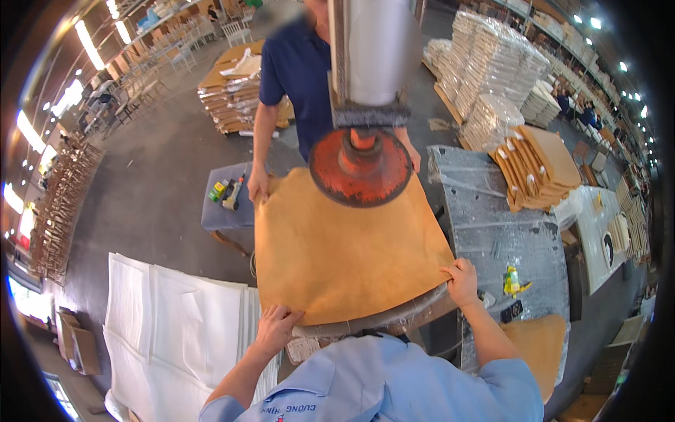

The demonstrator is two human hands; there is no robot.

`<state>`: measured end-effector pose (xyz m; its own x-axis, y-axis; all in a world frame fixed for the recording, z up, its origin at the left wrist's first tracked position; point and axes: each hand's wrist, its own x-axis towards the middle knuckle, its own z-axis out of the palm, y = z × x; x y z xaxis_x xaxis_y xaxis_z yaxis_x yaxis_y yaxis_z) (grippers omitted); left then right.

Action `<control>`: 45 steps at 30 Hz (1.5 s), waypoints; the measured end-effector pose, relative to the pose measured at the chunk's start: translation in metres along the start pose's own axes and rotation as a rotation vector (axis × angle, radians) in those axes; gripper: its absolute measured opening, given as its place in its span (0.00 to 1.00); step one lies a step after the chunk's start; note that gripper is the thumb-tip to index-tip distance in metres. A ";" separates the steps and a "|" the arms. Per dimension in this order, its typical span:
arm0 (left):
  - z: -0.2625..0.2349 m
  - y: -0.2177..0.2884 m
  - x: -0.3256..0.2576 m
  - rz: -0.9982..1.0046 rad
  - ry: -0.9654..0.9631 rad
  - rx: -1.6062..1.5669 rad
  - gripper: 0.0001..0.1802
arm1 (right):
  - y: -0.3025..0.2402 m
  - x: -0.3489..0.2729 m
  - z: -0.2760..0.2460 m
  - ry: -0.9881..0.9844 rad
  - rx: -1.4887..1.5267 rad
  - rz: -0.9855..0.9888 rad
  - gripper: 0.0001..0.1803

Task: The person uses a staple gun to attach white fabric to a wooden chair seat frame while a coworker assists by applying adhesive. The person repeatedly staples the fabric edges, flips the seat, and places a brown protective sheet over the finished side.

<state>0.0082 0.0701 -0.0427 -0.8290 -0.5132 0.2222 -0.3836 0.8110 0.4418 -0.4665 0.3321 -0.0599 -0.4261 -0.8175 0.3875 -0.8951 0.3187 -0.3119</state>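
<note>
Light-blue shirt (pixel 351 380) sits nearest. Tan sheet (pixel 337 253) lies beneath the red disc (pixel 376 186); left grip (pixel 274 328) and right grip (pixel 461 281) pinch its near corners. Judged light, pliable; best held by edges.

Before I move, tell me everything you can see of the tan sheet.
The tan sheet looks like leather, faintly creased, with a curved near edge. It lies spread beneath a red disc, which hides part of its far edge; whether they touch is unclear. The left-hand grip and right-hand grip hold its near corners; a co-worker's hand holds its far left corner.
</note>
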 end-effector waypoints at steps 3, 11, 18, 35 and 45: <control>0.017 0.003 -0.032 -0.071 -0.053 0.017 0.23 | -0.007 -0.040 0.008 -0.020 -0.036 0.072 0.19; 0.034 0.008 -0.062 -0.020 -0.083 0.088 0.29 | -0.015 -0.095 0.007 -0.009 0.010 0.198 0.20; 0.043 -0.001 -0.071 0.018 -0.010 0.166 0.34 | -0.025 -0.113 0.008 0.038 -0.027 0.173 0.21; 0.042 0.013 -0.085 -0.017 -0.071 0.082 0.35 | -0.038 -0.116 -0.005 -0.063 -0.114 0.376 0.23; 0.071 0.007 -0.094 -0.223 0.040 0.030 0.24 | -0.206 -0.033 0.068 -0.674 0.331 -0.195 0.19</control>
<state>0.0548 0.1442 -0.1225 -0.7058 -0.6909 0.1568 -0.5679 0.6840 0.4578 -0.2590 0.2605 -0.0674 0.0024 -0.9932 -0.1164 -0.8143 0.0657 -0.5767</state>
